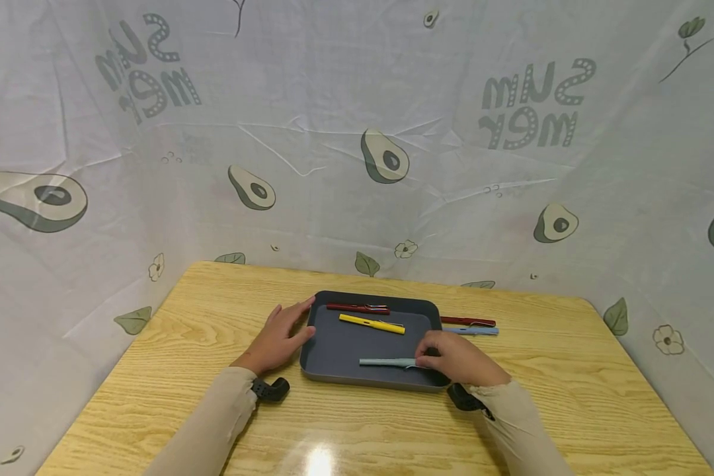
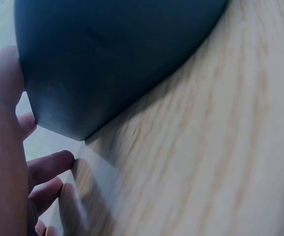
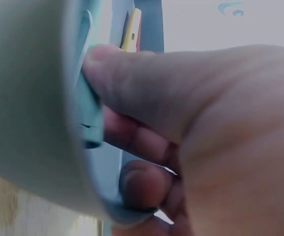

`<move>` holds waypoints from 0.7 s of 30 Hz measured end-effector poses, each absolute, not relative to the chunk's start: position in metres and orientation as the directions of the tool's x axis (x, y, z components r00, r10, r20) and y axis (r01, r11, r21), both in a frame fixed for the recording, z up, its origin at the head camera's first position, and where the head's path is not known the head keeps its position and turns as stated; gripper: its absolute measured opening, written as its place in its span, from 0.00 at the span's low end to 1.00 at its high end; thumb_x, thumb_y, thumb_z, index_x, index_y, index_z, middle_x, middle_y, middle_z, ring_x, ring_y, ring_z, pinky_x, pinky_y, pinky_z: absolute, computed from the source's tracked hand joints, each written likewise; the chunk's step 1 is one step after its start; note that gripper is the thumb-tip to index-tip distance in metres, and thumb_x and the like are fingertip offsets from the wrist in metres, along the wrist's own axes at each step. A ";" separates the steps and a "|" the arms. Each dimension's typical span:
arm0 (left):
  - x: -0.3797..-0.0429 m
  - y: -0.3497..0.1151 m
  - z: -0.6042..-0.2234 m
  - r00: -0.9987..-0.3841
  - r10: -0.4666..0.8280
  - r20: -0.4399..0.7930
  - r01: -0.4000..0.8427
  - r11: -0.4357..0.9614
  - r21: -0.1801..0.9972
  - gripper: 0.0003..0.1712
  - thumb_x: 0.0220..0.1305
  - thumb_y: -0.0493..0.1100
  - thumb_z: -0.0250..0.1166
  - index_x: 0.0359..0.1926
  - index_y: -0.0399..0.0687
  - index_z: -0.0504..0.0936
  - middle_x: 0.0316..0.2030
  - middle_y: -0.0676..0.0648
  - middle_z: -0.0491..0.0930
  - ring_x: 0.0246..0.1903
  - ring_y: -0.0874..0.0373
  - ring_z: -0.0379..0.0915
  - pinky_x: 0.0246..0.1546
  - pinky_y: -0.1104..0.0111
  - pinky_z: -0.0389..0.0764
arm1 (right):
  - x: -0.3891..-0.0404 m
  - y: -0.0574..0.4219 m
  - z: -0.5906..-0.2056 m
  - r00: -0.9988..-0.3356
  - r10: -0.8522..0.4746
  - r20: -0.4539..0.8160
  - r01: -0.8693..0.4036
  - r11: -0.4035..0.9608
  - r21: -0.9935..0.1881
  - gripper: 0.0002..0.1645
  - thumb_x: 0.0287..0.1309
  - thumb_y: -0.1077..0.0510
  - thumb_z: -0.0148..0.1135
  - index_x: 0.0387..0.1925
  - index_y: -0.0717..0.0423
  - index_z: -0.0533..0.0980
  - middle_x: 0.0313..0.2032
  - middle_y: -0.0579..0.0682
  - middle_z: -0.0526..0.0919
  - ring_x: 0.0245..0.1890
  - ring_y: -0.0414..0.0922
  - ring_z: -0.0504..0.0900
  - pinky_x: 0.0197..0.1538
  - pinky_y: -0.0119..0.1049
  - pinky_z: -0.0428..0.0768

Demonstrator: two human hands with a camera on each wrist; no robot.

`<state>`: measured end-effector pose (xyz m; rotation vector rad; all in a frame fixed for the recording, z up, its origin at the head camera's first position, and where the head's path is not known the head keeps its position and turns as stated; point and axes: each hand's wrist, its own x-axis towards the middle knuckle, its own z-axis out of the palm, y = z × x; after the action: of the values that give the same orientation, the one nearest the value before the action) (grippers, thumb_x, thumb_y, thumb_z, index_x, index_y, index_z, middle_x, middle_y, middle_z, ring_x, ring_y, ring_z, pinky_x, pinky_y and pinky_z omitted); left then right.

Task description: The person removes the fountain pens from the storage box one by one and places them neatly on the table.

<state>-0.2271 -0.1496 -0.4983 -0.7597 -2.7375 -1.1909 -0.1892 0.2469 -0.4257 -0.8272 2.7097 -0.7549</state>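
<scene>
A dark grey tray point(image 1: 333, 350) lies on the table with a dark red pen point(image 1: 357, 308) and a yellow pen point(image 1: 371, 324) inside, both toward its far side. At the tray's near right, my right hand point(image 1: 461, 357) pinches a pale green pen point(image 1: 387, 362) by its clip end between thumb and fingers. The right wrist view shows the thumb point(image 3: 102, 64) pressed against this green pen point(image 3: 90, 118), partly behind the tray wall. My left hand point(image 1: 279, 340) rests at the tray's left side, fingers extended, thumb and fingertips at the rim.
Right of the tray, a second dark red pen point(image 1: 469, 320) and a light blue pen point(image 1: 476, 330) lie side by side on the wooden table point(image 1: 571, 377). A printed white cloth point(image 1: 333, 218) hangs behind the table. Each wrist wears a black strap point(image 1: 268, 390).
</scene>
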 end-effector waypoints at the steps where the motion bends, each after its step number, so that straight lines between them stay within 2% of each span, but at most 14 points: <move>1: -0.227 -0.149 -0.498 -0.876 0.415 0.244 0.462 0.580 0.671 0.39 0.77 0.58 0.59 0.82 0.57 0.57 0.76 0.46 0.64 0.76 0.46 0.58 0.79 0.43 0.37 | -0.189 0.247 -0.425 -0.828 -0.559 -0.043 -0.457 0.718 -0.525 0.03 0.69 0.54 0.68 0.36 0.45 0.85 0.36 0.37 0.82 0.33 0.32 0.77 0.35 0.33 0.79; 7: -0.227 -0.149 -0.497 -0.880 0.413 0.234 0.453 0.584 0.674 0.39 0.78 0.60 0.58 0.82 0.58 0.57 0.76 0.46 0.65 0.76 0.47 0.58 0.79 0.44 0.37 | -0.187 0.246 -0.422 -0.865 -0.502 0.009 -0.445 0.758 -0.477 0.04 0.69 0.53 0.67 0.37 0.46 0.83 0.35 0.36 0.80 0.33 0.34 0.74 0.36 0.33 0.78; 12: -0.226 -0.149 -0.496 -0.880 0.412 0.235 0.453 0.583 0.674 0.39 0.77 0.59 0.59 0.82 0.57 0.57 0.76 0.45 0.65 0.76 0.46 0.59 0.79 0.43 0.37 | -0.188 0.247 -0.421 -0.871 -0.482 0.100 -0.472 0.760 -0.446 0.03 0.69 0.53 0.67 0.36 0.44 0.83 0.36 0.36 0.79 0.39 0.39 0.75 0.42 0.39 0.79; 17: -0.226 -0.149 -0.495 -0.881 0.410 0.238 0.453 0.584 0.673 0.39 0.78 0.57 0.59 0.82 0.56 0.58 0.76 0.45 0.65 0.76 0.46 0.59 0.79 0.43 0.37 | -0.192 0.251 -0.419 -0.879 -0.446 0.167 -0.469 0.750 -0.467 0.03 0.69 0.56 0.67 0.37 0.46 0.83 0.40 0.40 0.82 0.45 0.44 0.78 0.46 0.44 0.81; 21: -0.226 -0.149 -0.495 -0.881 0.407 0.241 0.454 0.580 0.677 0.39 0.77 0.56 0.60 0.82 0.55 0.58 0.75 0.45 0.66 0.76 0.46 0.59 0.79 0.42 0.37 | -0.193 0.255 -0.417 -0.906 -0.400 0.143 -0.413 0.751 -0.515 0.05 0.71 0.54 0.66 0.40 0.50 0.83 0.40 0.41 0.83 0.44 0.44 0.79 0.44 0.42 0.81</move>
<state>-0.2259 -0.1488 -0.4946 -0.7472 -2.7393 -1.1991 -0.1933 0.2550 -0.4165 -0.6870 2.9620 -0.8797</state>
